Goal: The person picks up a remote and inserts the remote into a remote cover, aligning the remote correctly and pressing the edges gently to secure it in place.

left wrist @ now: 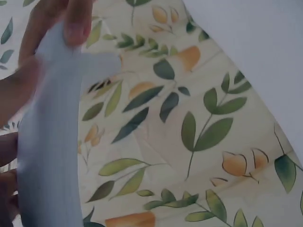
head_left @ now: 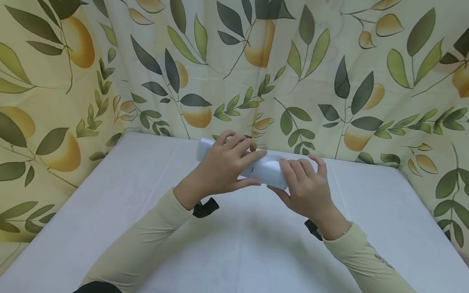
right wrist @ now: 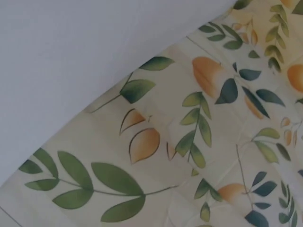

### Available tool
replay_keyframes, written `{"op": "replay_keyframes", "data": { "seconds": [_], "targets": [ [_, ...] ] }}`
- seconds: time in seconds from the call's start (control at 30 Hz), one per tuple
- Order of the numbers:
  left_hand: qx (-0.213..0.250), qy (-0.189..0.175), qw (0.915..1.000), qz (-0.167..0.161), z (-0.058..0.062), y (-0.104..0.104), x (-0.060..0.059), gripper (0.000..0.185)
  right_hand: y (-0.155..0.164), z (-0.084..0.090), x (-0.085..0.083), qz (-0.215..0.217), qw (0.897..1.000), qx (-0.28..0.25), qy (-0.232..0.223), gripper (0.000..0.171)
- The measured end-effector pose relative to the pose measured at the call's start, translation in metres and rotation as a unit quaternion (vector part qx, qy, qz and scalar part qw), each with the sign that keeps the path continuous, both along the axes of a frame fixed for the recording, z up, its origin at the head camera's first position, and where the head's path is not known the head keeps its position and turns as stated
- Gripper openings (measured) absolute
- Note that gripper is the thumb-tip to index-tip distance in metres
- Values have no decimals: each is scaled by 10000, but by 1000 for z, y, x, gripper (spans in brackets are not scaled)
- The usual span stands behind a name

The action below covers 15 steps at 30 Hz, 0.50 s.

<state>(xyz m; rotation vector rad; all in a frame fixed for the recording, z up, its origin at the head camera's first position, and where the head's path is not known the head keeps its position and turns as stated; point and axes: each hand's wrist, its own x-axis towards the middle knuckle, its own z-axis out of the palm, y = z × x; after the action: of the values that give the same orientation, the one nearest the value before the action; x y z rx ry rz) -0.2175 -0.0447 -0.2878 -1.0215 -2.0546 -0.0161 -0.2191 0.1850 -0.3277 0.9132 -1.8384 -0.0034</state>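
Note:
A long white plastic object (head_left: 266, 170), like a slim remote or handset, is held above the white table (head_left: 228, 253) near its far edge. My left hand (head_left: 227, 164) wraps its fingers over the object's left half. My right hand (head_left: 302, 184) grips its right end, fingers curled over the top. In the left wrist view the white object (left wrist: 49, 137) fills the left side, with fingertips (left wrist: 78, 21) pressed on it. The right wrist view shows no hand, only table and curtain.
A curtain (head_left: 344, 72) printed with green leaves and orange fruit hangs behind and beside the table. Beige sleeves (head_left: 144, 244) cover both forearms. The white tabletop (right wrist: 71, 56) stretches toward me.

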Motion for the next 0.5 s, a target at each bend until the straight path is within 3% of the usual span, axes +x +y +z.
{"op": "replay_keyframes", "data": {
  "seconds": [0.13, 0.23, 0.37, 0.43, 0.5],
  "targets": [
    [-428, -207, 9983, 328, -3, -9, -4, 62, 6, 4, 3, 146, 9965, -181, -800, 65],
    [-431, -382, 9974, 444, -7, -13, -7, 49, 7, 7, 7, 343, 9879, -310, -1478, 70],
    [-387, -1063, 9927, 416, -14, -15, -9, 36, 10, 8, 9, 291, 9778, -346, -2048, 71],
    [-348, -1330, 9898, 383, -17, -15, -11, 34, 11, 8, 10, 190, 9671, -523, -2481, 64],
    [-317, -1328, 9898, 394, -21, -14, -13, 35, 10, 9, 11, -29, 9422, -891, -3230, 52]
  ]
}}
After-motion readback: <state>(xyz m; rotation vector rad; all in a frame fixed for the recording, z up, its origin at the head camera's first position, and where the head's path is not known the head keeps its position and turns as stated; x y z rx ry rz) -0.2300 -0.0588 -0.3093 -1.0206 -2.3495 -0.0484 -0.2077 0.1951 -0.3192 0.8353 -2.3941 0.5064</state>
